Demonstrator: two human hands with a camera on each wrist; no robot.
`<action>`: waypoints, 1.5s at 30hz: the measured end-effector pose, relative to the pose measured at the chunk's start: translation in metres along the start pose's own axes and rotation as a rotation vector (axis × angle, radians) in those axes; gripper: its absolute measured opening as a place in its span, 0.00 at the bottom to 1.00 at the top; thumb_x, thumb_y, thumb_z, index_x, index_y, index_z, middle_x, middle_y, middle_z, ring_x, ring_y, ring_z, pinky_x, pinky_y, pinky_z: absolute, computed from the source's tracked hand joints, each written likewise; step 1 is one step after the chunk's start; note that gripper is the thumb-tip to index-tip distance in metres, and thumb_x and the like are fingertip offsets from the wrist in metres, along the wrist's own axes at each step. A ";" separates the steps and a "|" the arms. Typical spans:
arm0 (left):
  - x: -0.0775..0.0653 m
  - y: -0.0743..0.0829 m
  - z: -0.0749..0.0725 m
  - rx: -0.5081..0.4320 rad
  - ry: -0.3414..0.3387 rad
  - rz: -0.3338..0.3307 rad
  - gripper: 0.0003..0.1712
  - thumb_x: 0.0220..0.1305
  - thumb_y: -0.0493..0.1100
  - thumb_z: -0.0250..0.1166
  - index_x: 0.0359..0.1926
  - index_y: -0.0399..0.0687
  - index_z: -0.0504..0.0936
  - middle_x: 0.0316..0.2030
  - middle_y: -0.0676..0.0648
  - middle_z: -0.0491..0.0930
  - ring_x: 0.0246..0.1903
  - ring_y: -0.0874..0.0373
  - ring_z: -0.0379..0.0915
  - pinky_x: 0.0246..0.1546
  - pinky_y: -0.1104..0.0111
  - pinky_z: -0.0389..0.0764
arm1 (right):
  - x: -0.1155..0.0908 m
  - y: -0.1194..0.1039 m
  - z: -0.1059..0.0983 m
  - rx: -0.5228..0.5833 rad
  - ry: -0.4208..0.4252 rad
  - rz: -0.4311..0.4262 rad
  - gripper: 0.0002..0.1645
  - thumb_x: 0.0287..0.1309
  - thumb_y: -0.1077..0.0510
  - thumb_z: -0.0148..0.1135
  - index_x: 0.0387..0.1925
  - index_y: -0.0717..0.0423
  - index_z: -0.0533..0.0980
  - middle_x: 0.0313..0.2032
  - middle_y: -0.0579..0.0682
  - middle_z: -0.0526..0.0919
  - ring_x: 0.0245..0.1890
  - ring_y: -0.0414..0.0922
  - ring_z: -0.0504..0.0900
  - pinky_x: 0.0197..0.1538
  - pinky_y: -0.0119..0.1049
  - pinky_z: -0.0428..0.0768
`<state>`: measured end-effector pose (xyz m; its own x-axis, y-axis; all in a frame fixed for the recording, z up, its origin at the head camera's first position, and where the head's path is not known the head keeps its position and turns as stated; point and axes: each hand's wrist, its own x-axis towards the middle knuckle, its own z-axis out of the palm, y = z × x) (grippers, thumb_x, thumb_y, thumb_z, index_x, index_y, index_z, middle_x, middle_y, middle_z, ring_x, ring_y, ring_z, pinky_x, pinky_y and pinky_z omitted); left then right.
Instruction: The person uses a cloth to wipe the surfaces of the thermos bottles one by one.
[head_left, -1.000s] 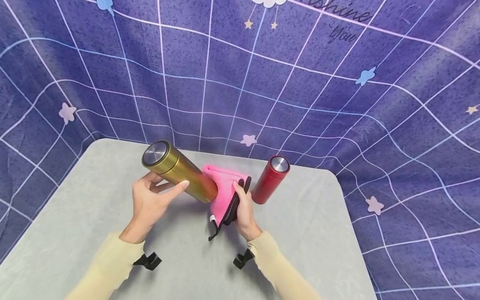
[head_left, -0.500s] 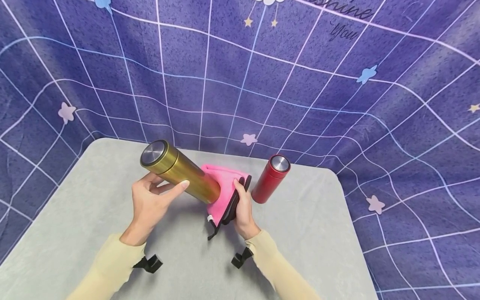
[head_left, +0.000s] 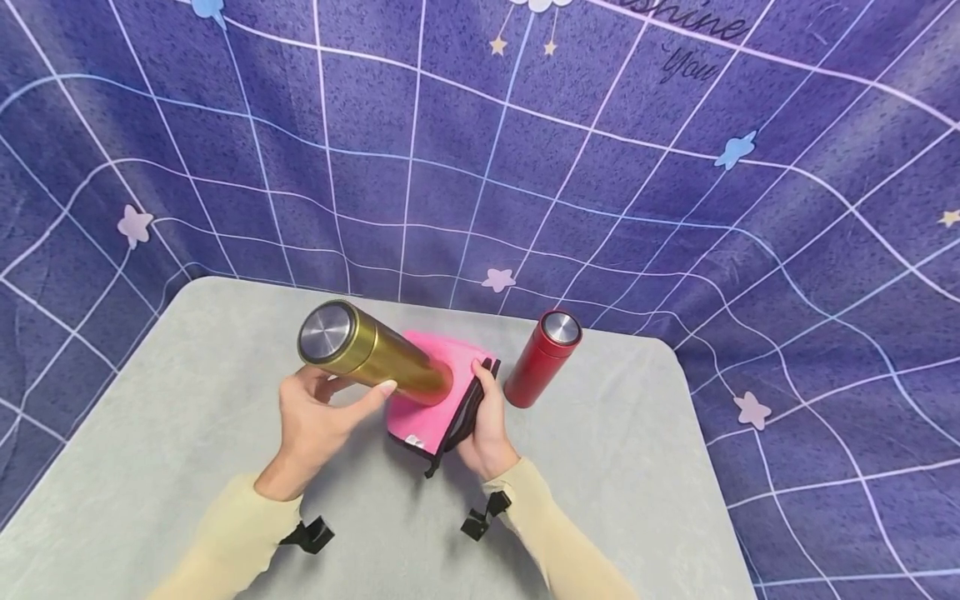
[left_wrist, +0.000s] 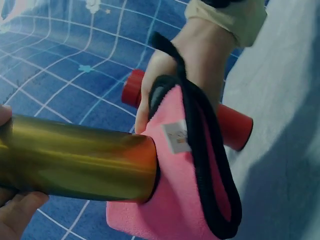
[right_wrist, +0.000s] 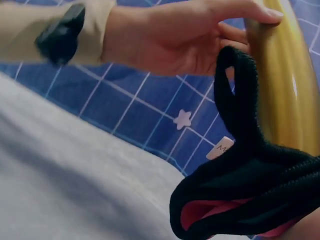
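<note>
My left hand (head_left: 311,425) holds a gold thermos flask (head_left: 397,358) with a round silver-topped lid, thumb along its near side. The flask tilts, lid up to the left and base down to the right. Its base end is against a folded pink cloth (head_left: 423,423) with black edging, a black loop and a small white label (left_wrist: 177,136). My right hand (head_left: 489,421) grips this cloth by its black-edged side; most of its fingers are hidden behind the cloth. In the right wrist view, the cloth's black loop (right_wrist: 235,95) stands up beside the flask.
A smaller red thermos flask (head_left: 534,367) stands upright on the table just beyond the right hand. The pale grey table (head_left: 615,467) ends at a blue-purple grid-patterned curtain (head_left: 450,167). A black strap mount (head_left: 311,533) juts from the left wrist, and another from the right.
The gold flask and left hand have shifted right and slightly down, the base further over the cloth. The pink cloth's lower left part now spreads out further left, label facing up.
</note>
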<state>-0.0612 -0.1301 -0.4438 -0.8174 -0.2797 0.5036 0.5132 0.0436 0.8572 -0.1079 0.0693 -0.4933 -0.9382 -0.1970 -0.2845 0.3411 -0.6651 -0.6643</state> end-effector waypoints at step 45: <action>-0.003 -0.017 -0.001 0.346 -0.049 0.409 0.40 0.55 0.69 0.78 0.47 0.36 0.89 0.37 0.39 0.91 0.45 0.72 0.84 0.54 0.82 0.80 | -0.033 -0.009 -0.004 -0.216 0.077 -0.048 0.18 0.79 0.42 0.54 0.51 0.52 0.75 0.43 0.46 0.88 0.44 0.41 0.87 0.48 0.36 0.87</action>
<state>-0.0677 -0.1311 -0.4600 -0.5841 -0.1285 0.8014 0.6832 0.4553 0.5709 -0.0798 0.0845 -0.4804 -0.9492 -0.1083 -0.2953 0.3087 -0.5009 -0.8086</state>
